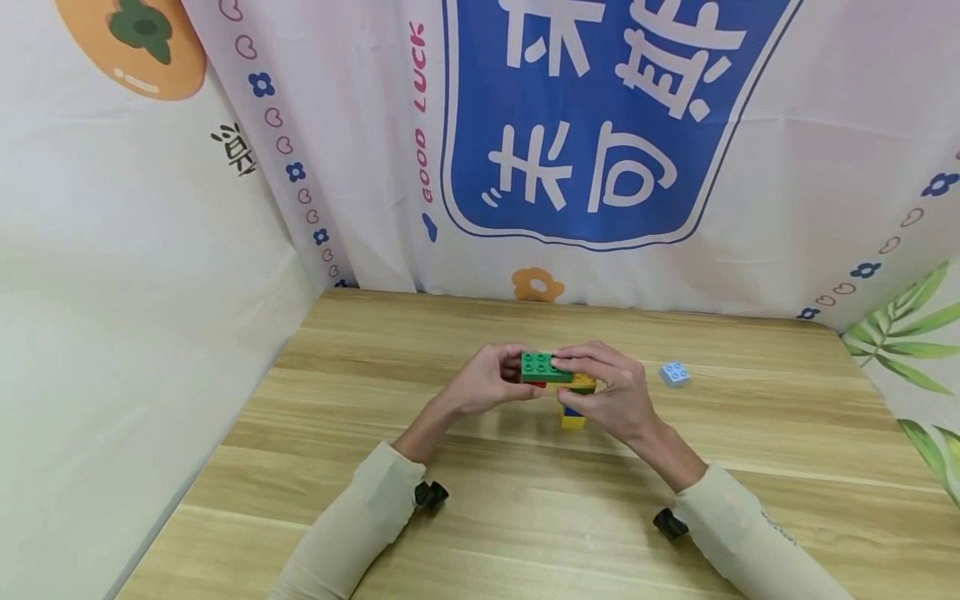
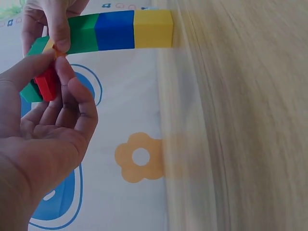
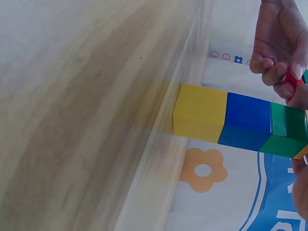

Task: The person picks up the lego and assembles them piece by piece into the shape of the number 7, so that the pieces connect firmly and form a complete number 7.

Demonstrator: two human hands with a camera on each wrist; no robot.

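Note:
A stack of toy building bricks stands upright on the table, with a yellow brick point(image 3: 199, 113) at the bottom, then a blue brick point(image 3: 245, 121) and a green brick point(image 2: 83, 33). Above these an orange brick point(image 1: 585, 380) reaches to the left. A long studded green brick point(image 1: 538, 367) lies across the top, and a red brick point(image 2: 46, 84) sits beneath its left part. My left hand point(image 1: 487, 380) pinches the red brick from the left. From the right, my right hand point(image 1: 613, 390) grips the top of the stack, fingers over the green and orange bricks; part of that contact is hidden.
A light blue studded brick point(image 1: 675, 373) lies on the wooden table point(image 1: 525, 517), right of the hands. Behind the table hangs a printed cloth point(image 1: 375, 167), with another white cloth point(image 1: 150, 292) along the left side.

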